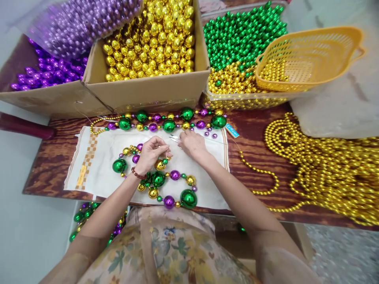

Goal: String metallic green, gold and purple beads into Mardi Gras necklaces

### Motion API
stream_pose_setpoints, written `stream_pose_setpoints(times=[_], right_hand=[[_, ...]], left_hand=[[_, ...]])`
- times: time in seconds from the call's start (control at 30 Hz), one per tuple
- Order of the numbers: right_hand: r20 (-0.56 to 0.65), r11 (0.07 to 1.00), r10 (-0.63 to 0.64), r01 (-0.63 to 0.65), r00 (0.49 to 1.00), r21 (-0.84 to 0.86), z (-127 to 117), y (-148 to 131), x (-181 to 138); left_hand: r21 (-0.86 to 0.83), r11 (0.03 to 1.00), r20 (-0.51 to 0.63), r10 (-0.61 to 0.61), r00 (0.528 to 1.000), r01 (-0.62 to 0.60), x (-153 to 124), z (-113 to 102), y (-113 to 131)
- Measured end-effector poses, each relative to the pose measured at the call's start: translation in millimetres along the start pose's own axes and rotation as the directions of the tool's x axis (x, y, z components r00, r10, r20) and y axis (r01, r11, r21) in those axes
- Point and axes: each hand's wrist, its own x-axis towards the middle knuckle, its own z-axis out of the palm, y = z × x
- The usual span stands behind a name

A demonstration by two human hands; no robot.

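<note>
My left hand (150, 153) is pinched on the thin string of a bead necklace (158, 179) made of green, gold and purple balls, which lies looped on a white cloth (97, 165). A gold bead hangs just below its fingers. My right hand (192, 144) rests fingers-down on the cloth beside it, closed over small metal scissors (174, 137) whose tips stick out to the left. A second finished strand (168, 120) lies along the far edge of the cloth.
Cardboard boxes of gold beads (154, 39) and purple beads (50, 71) stand at the back. A clear bin of green and gold beads (237, 43) and an orange basket (308, 59) sit back right. Gold bead chains (325, 169) pile on the wooden table (44, 157) at right.
</note>
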Motion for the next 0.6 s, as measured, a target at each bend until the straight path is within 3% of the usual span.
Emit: stream_pose_setpoints(times=[0.27,0.33,0.4,0.47,0.53,0.6], right_hand=[[-0.029,0.998,0.048,-0.047,0.998,0.038,-13,7,-4],[-0.096,0.982,0.09,-0.072,0.991,0.176,-14,15,-16],[-0.147,0.877,0.09,-0.009,0.985,0.48,-14,24,-33],[-0.146,0.661,0.022,0.095,0.989,0.745,-12,29,-52],[-0.109,0.533,-0.08,0.135,0.991,0.835,-8,29,-68],[-0.08,0.546,-0.125,0.136,0.989,0.827,-4,28,-78]], left_hand=[[-0.029,0.999,-0.011,0.016,1.0,-0.016,2,-1,-3],[-0.038,0.999,-0.01,0.023,1.0,-0.023,1,-1,-3],[-0.051,0.998,-0.007,0.029,1.0,-0.029,1,0,-3],[-0.06,0.997,-0.012,0.038,0.999,-0.038,1,1,-2],[-0.063,0.997,-0.024,0.052,0.998,-0.053,2,4,-2],[-0.058,0.996,-0.029,0.06,0.998,-0.062,2,7,-1]])
